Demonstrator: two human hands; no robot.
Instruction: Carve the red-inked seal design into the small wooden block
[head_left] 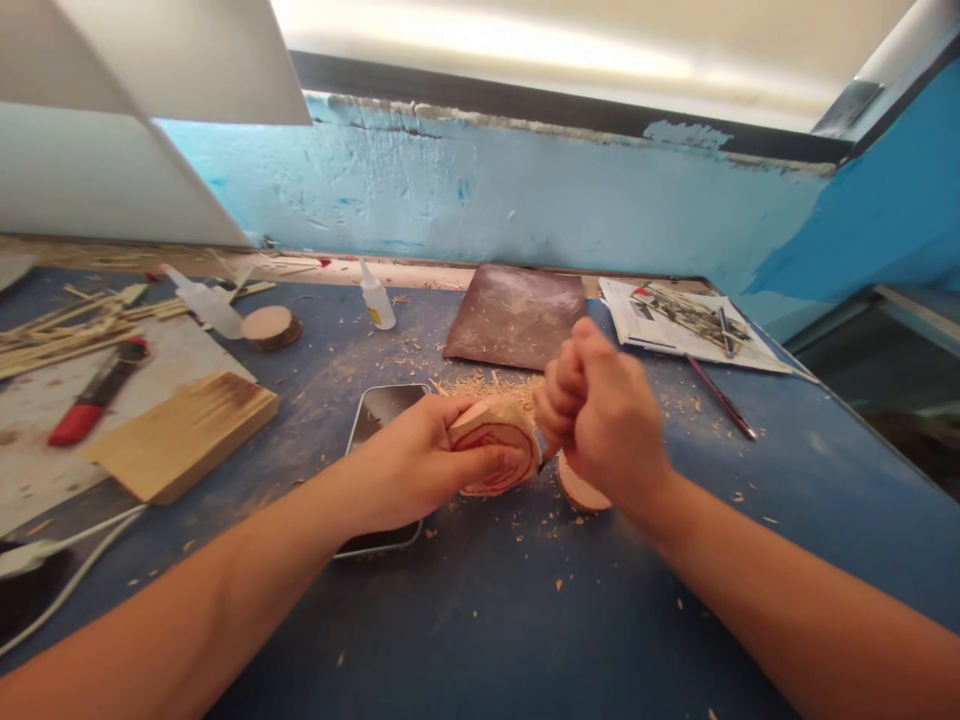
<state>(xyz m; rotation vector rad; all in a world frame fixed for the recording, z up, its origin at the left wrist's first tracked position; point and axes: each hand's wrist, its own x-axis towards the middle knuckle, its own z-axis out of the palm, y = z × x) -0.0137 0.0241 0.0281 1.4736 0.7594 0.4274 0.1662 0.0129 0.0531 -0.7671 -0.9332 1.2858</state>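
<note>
My left hand (416, 465) is closed on a round wood slice (495, 435), thumb across its face, which bears red curved lines. It holds the slice tilted up over the tabletop. My right hand (596, 400) makes a fist at the slice's right edge, around a small carving blade (541, 458). Only the blade's tip shows below the fist, against the rim of the slice; its handle is hidden. Another wood slice (581, 488) lies under my right hand. A smartphone (386, 410) rests partly beneath my left hand. Wood shavings (480, 385) are heaped behind the held slice.
Left: a wooden block (184, 435), a red-and-black utility knife (97, 395), thin sticks (75, 325), a wood slice (270, 326), a white cable (97, 570). Behind: a glue bottle (377, 300) and brown sheet (517, 310). Right: a pencil (720, 397) and paper with sticks (694, 320).
</note>
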